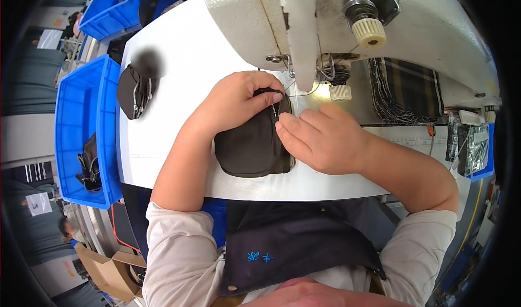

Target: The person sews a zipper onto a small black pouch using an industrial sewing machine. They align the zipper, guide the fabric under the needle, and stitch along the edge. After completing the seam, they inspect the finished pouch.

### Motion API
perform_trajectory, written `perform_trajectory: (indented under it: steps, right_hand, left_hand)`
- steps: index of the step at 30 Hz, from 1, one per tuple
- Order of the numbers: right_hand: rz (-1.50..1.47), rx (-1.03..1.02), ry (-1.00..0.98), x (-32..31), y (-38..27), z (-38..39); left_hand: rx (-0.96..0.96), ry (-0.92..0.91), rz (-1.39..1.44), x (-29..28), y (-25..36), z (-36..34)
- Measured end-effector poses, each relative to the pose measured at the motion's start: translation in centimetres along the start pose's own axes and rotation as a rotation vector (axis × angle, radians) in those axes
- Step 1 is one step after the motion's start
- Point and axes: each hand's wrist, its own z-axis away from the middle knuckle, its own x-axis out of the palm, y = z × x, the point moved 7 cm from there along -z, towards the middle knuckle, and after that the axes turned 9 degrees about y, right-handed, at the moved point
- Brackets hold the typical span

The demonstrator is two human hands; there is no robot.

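Observation:
A dark brown fabric pouch [244, 144] lies on the white worktable [157, 166] below the sewing machine's needle area [306, 76]. My left hand [239, 98] pinches its upper edge between thumb and fingers, beside the short zipper [275, 109]. My right hand [320, 138] is closed at the pouch's right side, fingertips on the zipper strip; what exactly they grip is partly hidden. A fine thread runs from the machine near the pouch's top.
Another dark zipped pouch [129, 92] lies at the left. Blue bins [62, 122] stand along the left edge, one holding dark pieces. A stack of dark fabric panels [407, 90] sits right of the needle. The machine body [439, 35] overhangs the back. A person [68, 231] is at far left.

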Motion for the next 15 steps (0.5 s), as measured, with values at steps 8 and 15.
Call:
perform_trajectory:
  steps: [8, 15]
  right_hand:
    - [-0.011, -0.047, -0.12, -0.2, -2.1, 0.2]
    - [0.052, -0.021, -0.234, 0.3, -2.8, 1.0]
  left_hand:
    - [0.038, 0.062, -0.081, 0.1, 0.6, 0.2]
    - [-0.007, 0.072, -0.216, 0.5, 1.0, 0.2]
